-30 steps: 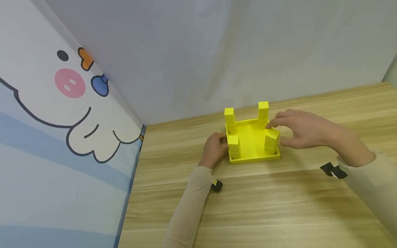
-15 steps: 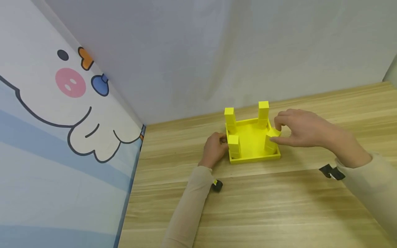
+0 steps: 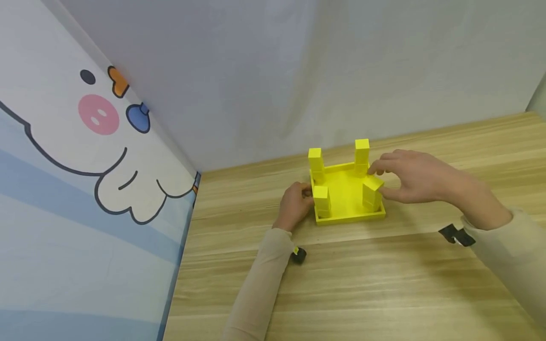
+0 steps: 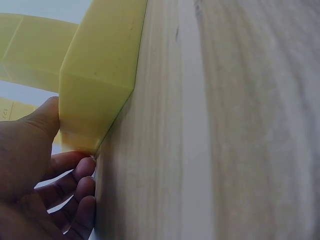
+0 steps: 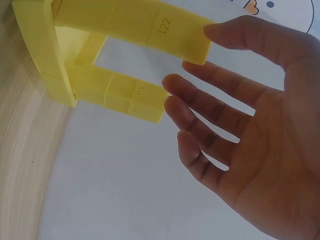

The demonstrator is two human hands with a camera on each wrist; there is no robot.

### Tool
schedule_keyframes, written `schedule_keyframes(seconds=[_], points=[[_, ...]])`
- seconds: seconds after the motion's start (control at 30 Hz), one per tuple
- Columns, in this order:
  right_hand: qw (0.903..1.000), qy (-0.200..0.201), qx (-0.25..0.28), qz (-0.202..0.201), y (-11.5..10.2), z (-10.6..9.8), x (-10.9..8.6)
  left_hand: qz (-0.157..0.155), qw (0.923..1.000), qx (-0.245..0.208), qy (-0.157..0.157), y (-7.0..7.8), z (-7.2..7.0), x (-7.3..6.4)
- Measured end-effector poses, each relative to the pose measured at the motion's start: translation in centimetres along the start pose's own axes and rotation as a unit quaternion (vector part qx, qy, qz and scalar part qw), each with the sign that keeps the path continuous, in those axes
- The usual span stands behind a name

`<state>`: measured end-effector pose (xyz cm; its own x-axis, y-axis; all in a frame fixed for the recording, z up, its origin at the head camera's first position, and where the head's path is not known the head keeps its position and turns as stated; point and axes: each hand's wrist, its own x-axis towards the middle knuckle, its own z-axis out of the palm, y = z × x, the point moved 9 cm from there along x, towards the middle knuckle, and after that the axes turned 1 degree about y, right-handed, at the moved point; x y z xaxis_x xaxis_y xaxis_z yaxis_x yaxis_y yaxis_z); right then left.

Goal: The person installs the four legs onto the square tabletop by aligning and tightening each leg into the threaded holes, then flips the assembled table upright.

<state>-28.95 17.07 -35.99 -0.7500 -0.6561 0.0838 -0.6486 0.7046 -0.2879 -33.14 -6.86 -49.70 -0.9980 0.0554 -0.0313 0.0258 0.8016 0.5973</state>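
A shallow yellow square tray (image 3: 347, 219) lies on the wooden table, with a block-built yellow post at each corner. My left hand (image 3: 295, 204) holds the tray's left side; the left wrist view shows the thumb against its wall and the index fingertip at its lower edge. My right hand (image 3: 420, 177) pinches the top of the near-right post (image 3: 372, 194) between thumb and index finger. That post sits turned relative to the tray. Number 122 is marked on the post (image 5: 175, 32) in the right wrist view, where the other fingers are spread.
Other posts stand at the near-left (image 3: 322, 201), far-left (image 3: 316, 163) and far-right (image 3: 361, 154) corners. A pale curtain (image 3: 256, 94) hangs behind the table (image 3: 341, 284). A cartoon-printed panel (image 3: 85, 189) borders the left side.
My right index finger and thumb have shifted around the near-right post's top, and the post has turned slightly. My left hand and the tray have stayed in place.
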Motion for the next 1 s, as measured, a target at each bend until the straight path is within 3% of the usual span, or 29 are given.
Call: schedule_keyframes(seconds=[0.57,0.83,1.0], points=[[0.9986,0.021,-0.022,0.042,-0.2,0.8,0.0,0.016,0.9999,-0.004,0.004,0.0,-0.1,-0.4],[0.9964,0.006,-0.039,0.075,-0.1,0.8,-0.1,0.016,0.9998,-0.007,-0.002,0.2,-0.1,-0.5],[0.9977,0.009,-0.025,0.062,-0.3,0.0,-0.5,0.017,0.9998,-0.011,0.0,0.2,-0.2,-0.6]])
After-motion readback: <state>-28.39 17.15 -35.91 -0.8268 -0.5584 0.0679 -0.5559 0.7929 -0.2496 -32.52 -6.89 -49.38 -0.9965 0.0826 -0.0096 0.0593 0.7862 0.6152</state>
